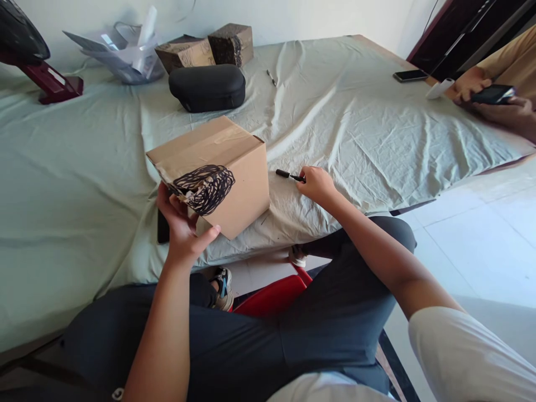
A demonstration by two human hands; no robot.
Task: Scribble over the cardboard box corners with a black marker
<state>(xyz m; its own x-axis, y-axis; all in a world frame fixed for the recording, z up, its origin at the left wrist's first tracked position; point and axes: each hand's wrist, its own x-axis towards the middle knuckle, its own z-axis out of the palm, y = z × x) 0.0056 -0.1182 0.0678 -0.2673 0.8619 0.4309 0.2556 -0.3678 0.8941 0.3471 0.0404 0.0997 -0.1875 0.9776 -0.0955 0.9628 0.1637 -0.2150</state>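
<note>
A cardboard box (pixel 247 178) sits near the front edge of the cloth-covered table, with thick black scribble (pixel 209 188) over its torn near-left corner. My left hand (pixel 180 226) grips that corner, thumb on the near face and the other fingers around the left side, partly hidden. To the right of the box, my right hand (pixel 317 184) pinches a slim black marker (pixel 298 178) low over the cloth. Its tip points left at a black cap (pixel 282 173); whether the two touch, I cannot tell.
Behind the box are a black zip case (pixel 207 89), scribbled boxes (pixel 231 44), a plastic basket (pixel 125 61) and a pen (pixel 271 77). A dark flat object (pixel 163 228) lies left of my left hand. At right, another person's hands (pixel 469 86) hold a device (pixel 493 94).
</note>
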